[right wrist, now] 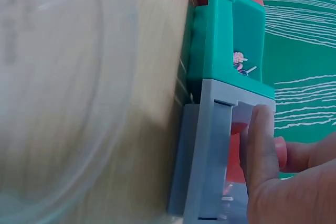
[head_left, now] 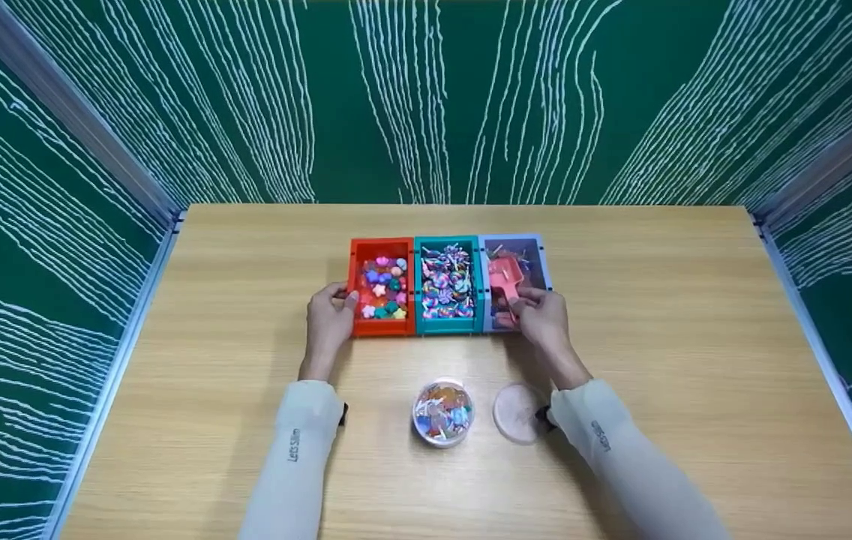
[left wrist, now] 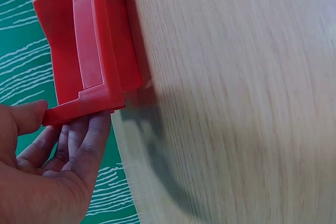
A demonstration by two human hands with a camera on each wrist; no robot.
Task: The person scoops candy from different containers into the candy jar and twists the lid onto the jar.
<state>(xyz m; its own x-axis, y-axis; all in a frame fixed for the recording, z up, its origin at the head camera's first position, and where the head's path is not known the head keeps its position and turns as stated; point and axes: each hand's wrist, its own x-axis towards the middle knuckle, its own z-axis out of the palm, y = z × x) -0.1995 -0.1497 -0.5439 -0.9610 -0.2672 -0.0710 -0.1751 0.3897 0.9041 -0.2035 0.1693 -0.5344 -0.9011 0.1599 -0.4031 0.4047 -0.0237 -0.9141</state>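
Observation:
Three joined bins stand in a row: a red bin point(head_left: 382, 328) with small colourful flower and star pieces, a teal bin point(head_left: 447, 326) of swirled lollipop charms, and a grey-lilac bin point(head_left: 544, 274). At the row's left end, my left hand point(head_left: 330, 321) grips the red bin's side wall, thumb over the rim point(left wrist: 79, 106) and fingers against the outside. My right hand point(head_left: 544, 319) pinches the handle of a pink scoop point(head_left: 506, 271) inside the grey-lilac bin. In the right wrist view, the fingers partly hide the scoop.
Nearer me on the wooden table point(head_left: 201, 360), a clear round tub point(head_left: 443, 412) holds mixed small charms. Its clear lid point(head_left: 517, 414) lies to the right, close by my right wrist. Green walls with white wavy lines point(head_left: 403, 97) enclose the table's back and sides.

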